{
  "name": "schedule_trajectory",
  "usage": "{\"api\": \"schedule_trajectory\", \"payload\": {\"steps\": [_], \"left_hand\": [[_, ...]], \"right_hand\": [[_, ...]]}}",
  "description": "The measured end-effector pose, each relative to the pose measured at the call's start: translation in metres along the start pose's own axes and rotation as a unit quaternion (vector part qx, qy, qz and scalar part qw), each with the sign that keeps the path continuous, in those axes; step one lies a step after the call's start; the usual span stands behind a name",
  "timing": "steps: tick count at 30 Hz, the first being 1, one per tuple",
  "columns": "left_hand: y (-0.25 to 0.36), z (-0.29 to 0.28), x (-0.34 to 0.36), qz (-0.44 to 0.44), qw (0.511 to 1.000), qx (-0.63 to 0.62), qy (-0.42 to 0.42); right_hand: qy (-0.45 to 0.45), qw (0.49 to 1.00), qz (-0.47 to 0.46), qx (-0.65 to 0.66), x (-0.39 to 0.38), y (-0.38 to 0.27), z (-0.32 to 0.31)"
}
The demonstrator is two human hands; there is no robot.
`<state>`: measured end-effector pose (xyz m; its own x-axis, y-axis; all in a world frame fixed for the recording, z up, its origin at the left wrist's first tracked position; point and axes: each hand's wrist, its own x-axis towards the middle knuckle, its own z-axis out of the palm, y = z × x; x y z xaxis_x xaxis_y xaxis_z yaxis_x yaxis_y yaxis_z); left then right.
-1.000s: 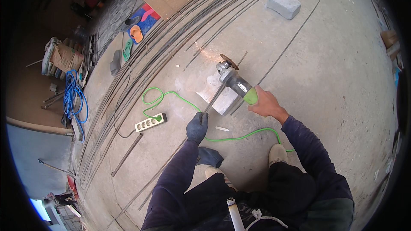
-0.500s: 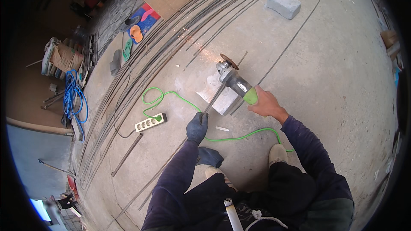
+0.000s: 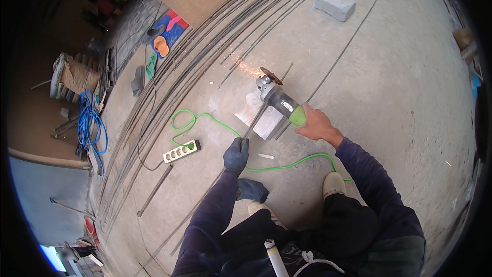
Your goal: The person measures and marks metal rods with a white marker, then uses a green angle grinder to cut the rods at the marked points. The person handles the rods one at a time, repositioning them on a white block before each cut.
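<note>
My right hand [image 3: 316, 124], bare, is wrapped round the green rear end of an angle grinder [image 3: 279, 100]. The grinder's worn disc [image 3: 271, 75] meets a thin steel rod [image 3: 254, 120], and orange sparks fly off to the upper left. My left hand [image 3: 236, 156], in a dark glove, is closed on that same rod nearer to me. Under the rod lies a pale block [image 3: 267, 127], partly hidden by the grinder. The rod's far end sticks out past the disc, while its near part runs down beside my left forearm.
Many long steel rods [image 3: 205, 36] lie bunched across the left. A power strip [image 3: 181, 151] with a green cord [image 3: 302, 160] plugged in sits left of my left hand. Further off are a grey block [image 3: 334, 4], a lone rod [image 3: 353, 41] and a second dark glove [image 3: 253, 190] by my foot.
Both hands keep nearly the same place and hold. The whole view has shifted slightly, and the sparks from the disc continue in a changed spray.
</note>
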<state>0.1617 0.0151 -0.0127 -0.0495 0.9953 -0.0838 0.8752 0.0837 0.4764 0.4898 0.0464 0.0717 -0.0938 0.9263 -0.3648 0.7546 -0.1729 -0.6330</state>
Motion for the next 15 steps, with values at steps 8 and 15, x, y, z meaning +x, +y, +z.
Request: {"api": "schedule_trajectory", "payload": {"steps": [8,15], "left_hand": [[0.0002,-0.0006,-0.0009,-0.001,1.000,-0.003,-0.004],[0.0011,-0.0012,-0.0001,-0.005,1.000,-0.002,-0.009]], "right_hand": [[-0.005,1.000,0.001,0.005,0.0014,0.0016,0.0020],[-0.003,1.000,0.004,0.002,0.0020,0.0039,0.0034]]}}
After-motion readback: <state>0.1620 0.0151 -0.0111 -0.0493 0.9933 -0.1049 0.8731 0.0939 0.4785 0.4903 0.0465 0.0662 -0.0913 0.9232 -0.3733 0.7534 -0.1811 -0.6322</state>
